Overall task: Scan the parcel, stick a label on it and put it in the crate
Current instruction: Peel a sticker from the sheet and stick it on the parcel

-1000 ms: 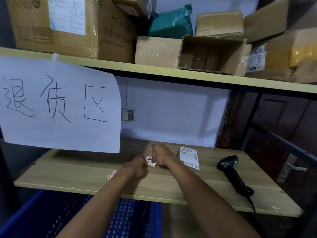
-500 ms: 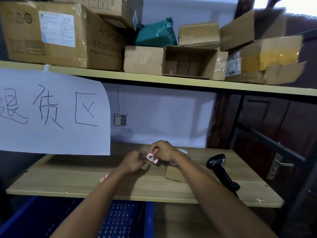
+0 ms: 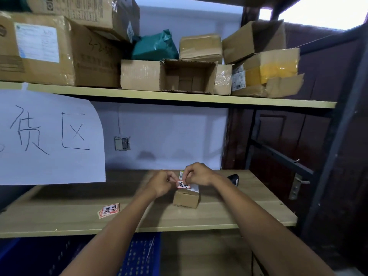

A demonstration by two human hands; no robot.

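Cardboard parcel [image 3: 186, 198] sits on the shelf [image 3: 219, 216] directly under both hands. The right hand [image 3: 199, 174] and left hand [image 3: 161, 183] each pinch an end of the red-edged label [image 3: 183, 184], seemingly just above the parcel's top, though blur hides any contact. Best lower one edge first, then smooth across to avoid creases. The crate [image 3: 143, 253] waits below the wrists.

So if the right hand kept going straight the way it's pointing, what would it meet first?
The right hand points left and slightly down, pinching the red label above the parcel. Going on, it would most likely meet the left hand, which holds the label's other end. Depth is unclear, so it might brush the parcel's top first.
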